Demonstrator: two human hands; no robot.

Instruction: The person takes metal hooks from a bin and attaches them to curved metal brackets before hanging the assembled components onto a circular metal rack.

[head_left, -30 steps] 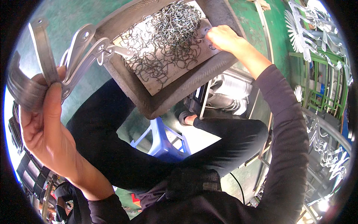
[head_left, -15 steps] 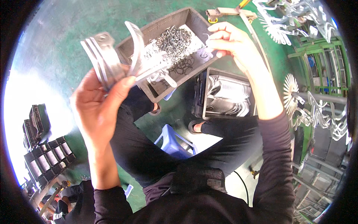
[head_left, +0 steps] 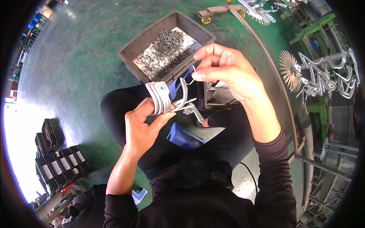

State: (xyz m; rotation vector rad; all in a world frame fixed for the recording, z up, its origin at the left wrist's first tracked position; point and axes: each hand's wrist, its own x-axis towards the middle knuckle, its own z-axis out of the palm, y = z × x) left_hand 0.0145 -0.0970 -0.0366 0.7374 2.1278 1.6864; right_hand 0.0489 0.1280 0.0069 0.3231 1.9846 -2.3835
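Observation:
My left hand (head_left: 141, 127) is closed around a bunch of curved silver metal brackets (head_left: 159, 98). Several lie stacked together, and others fan out to the right. My right hand (head_left: 234, 72) pinches a small bent wire hook (head_left: 189, 82) between thumb and forefinger. The hook's lower end is at the tip of one upright curved bracket; whether it passes through a hole there I cannot tell. Beyond both hands, a grey plastic bin (head_left: 132, 65) holds a heap of similar dark wire hooks (head_left: 168, 42) over a white sheet.
Under my right forearm, a black crate (head_left: 202, 99) of silver metal parts is partly hidden. A blue stool (head_left: 183, 136) stands between my legs. At the right are racks with hanging silver parts (head_left: 327, 76). Black trays (head_left: 62, 165) sit at the lower left, near another person.
My hands have come together, the brackets moving right and lower in view, the right hand moving inward with the hook to one bracket's tip. The view has also shifted.

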